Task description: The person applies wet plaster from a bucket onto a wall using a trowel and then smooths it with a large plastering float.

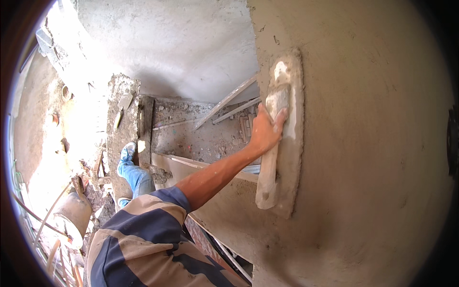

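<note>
My left hand (268, 130) is closed around the pale, worn handle (270, 167) of a long plastering float. The float's blade (290, 158) lies against the brown plastered wall (363, 134) on the right, its length running roughly up and down the picture. Wet-looking plaster clings along the blade's ragged edges. My bare forearm reaches across from a striped short sleeve (143, 215) at the lower left. The thumb side of the hand shows, while most of the fingers are hidden behind the handle. My right hand is out of the picture.
A pointing trowel (123, 106) lies on a rough ledge at the left, above a leg in blue jeans (136, 178). Wooden strips (227, 101) lean over rubble beneath a grey wall (177, 43). A dusty cylindrical container (74, 213) stands at the lower left among poles and debris.
</note>
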Demonstrator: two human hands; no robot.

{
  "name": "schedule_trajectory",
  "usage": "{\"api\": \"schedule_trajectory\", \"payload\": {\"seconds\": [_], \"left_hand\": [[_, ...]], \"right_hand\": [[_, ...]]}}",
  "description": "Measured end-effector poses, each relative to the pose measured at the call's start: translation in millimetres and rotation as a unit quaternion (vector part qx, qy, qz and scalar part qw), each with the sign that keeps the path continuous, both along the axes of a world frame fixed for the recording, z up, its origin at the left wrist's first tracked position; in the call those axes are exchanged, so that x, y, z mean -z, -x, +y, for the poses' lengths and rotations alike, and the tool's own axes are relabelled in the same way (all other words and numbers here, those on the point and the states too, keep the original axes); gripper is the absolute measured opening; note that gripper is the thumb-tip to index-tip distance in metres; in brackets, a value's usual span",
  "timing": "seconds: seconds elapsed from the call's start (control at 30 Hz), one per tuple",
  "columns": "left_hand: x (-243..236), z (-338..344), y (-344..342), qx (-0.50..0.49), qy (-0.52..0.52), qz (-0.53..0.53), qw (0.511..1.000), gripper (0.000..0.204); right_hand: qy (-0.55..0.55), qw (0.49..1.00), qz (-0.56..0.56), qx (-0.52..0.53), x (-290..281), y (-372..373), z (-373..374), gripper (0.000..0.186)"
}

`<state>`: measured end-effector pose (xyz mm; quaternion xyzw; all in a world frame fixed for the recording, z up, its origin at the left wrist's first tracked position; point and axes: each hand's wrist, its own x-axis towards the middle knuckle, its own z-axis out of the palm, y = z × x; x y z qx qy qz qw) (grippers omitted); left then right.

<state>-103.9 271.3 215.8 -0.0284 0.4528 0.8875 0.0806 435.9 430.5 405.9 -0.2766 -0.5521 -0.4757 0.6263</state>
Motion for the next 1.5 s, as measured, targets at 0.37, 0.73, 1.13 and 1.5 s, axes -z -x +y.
{"api": "schedule_trajectory", "payload": {"seconds": [0.37,0.73,1.13,1.5], "left_hand": [[1.6,-26.1,248.6,-0.009,-0.053,-0.021,0.998,0.037],[55.5,-14.4,234.4,-0.026,0.063,-0.045,0.997,0.053],[23.5,-25.4,279.8,-0.050,0.083,0.092,0.991,0.054],[38.2,-57.1,423.0,0.023,-0.004,-0.043,0.999,0.026]], "right_hand": [[-0.064,0.985,-0.072,0.141,-25.8,107.7,-40.1,0.046],[0.019,0.996,-0.043,-0.080,-30.4,272.5,-50.3,0.050],[-0.066,0.984,-0.138,0.090,-29.5,253.6,-37.3,0.043],[-0.011,0.999,-0.010,0.031,-29.6,283.7,-48.4,0.043]]}}
